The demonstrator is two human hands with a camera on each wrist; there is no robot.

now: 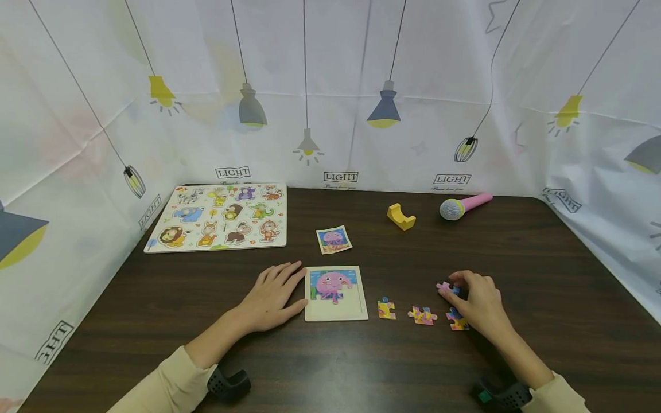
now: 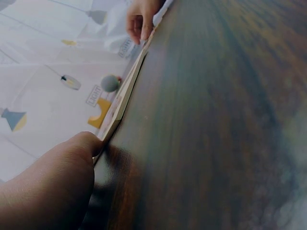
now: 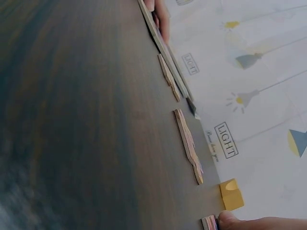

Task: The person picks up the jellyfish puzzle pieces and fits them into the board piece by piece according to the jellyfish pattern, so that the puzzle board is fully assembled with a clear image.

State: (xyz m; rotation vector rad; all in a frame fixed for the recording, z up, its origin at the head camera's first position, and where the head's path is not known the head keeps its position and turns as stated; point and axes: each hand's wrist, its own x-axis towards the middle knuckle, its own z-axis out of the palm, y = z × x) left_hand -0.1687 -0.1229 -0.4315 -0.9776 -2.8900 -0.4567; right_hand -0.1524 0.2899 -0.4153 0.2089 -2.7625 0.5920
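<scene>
My left hand (image 1: 272,299) lies spread on the table, its thumb and fingertips at the left edge of a small square puzzle board (image 1: 335,313). The upper part of that board holds joined pieces showing a pink octopus; its lower part is bare wood. Over at the right, my right hand (image 1: 481,302) pinches a pink and blue puzzle piece (image 1: 445,287) between thumb and fingers. Just below it lies another puzzle piece (image 1: 458,321), partly covered by the hand. A pink and yellow piece (image 1: 423,316) and a yellow piece (image 1: 386,309) lie between board and hand.
Behind the board lies a small octopus picture card (image 1: 334,240). A large animal puzzle board (image 1: 206,215) is at the back left. Toward the back right are a yellow curved block (image 1: 400,217) and a pink toy microphone (image 1: 465,206). A printed white curtain (image 1: 330,69) borders the table.
</scene>
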